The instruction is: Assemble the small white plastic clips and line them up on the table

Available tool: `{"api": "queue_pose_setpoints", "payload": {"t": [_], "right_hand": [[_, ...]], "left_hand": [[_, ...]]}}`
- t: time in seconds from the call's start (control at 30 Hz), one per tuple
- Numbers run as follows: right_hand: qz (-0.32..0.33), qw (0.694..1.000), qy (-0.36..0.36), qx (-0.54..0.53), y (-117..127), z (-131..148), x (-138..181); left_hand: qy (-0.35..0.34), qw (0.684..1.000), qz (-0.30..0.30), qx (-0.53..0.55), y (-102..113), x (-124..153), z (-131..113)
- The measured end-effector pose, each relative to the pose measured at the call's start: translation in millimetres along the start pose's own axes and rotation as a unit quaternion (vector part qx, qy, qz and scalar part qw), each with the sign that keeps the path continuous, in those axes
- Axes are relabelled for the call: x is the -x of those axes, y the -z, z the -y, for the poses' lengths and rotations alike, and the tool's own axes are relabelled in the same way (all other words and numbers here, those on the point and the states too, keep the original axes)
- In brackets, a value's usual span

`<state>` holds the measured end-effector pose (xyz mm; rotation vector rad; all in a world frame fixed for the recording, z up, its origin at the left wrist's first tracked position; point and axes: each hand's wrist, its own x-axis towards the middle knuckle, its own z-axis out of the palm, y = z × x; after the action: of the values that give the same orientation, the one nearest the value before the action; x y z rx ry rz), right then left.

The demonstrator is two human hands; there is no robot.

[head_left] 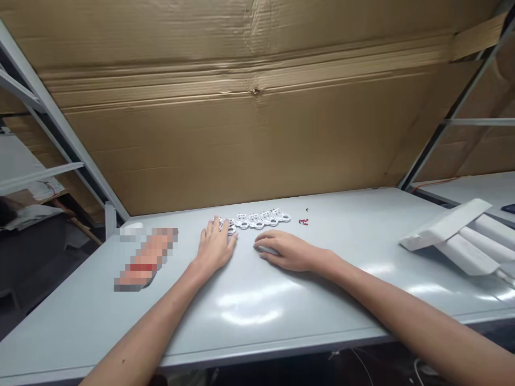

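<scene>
**A:** What did the hands do, please?

**B:** The left hand (215,247) lay flat on the worktop (257,316), and its fingers (216,228) were apart. Their tips touched the first of the white plastic pieces (251,219).

**A:** And the right hand?

**B:** The right hand (284,252) was just beside it. Its fingers (263,247) were together, curved over a small white object (267,250). I could not tell if they clamped it or only rested on it.

**A:** Where were the pieces?

**B:** They stood in one row near the far edge of the worktop, each one with holes. Just beside the row were small red bits (303,221).

**A:** What was further away?

**B:** Near the right edge lay white foam blocks (454,236), and near the left edge was a pixelated object (147,259). Behind the far edge stood a big cardboard sheet (241,134).
</scene>
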<state>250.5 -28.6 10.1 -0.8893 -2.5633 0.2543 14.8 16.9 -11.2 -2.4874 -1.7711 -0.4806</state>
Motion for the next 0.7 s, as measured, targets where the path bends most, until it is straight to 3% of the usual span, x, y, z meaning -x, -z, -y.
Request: {"api": "queue_pose_setpoints", "payload": {"t": [0.13, 0.23, 0.33, 0.4, 0.5, 0.7], "right_hand": [[-0.049, 0.998, -0.039, 0.018, 15.3, -18.8, 5.1], [-0.111, 0.979, -0.166, 0.048, 35.3, -40.9, 14.4], [-0.082, 0.940, -0.317, 0.093, 53.2, -59.1, 26.5], [-0.036, 0.922, -0.373, 0.097, 59.4, -66.8, 33.7], [0.000, 0.914, -0.396, 0.089, 59.5, -74.0, 39.4], [0.015, 0.923, -0.377, 0.075, 49.7, -85.2, 36.3]], "left_hand": [[-0.072, 0.997, 0.037, 0.015, 9.4, 1.5, -9.6], [-0.143, 0.985, 0.087, 0.026, 14.8, 2.6, -13.4], [-0.166, 0.981, 0.096, 0.038, 16.6, 3.5, -12.9], [-0.175, 0.981, 0.077, 0.045, 17.3, 4.0, -11.8], [-0.195, 0.978, 0.055, 0.046, 19.1, 5.1, -11.4], [-0.240, 0.967, 0.029, 0.076, 23.5, 7.7, -13.5]]}}
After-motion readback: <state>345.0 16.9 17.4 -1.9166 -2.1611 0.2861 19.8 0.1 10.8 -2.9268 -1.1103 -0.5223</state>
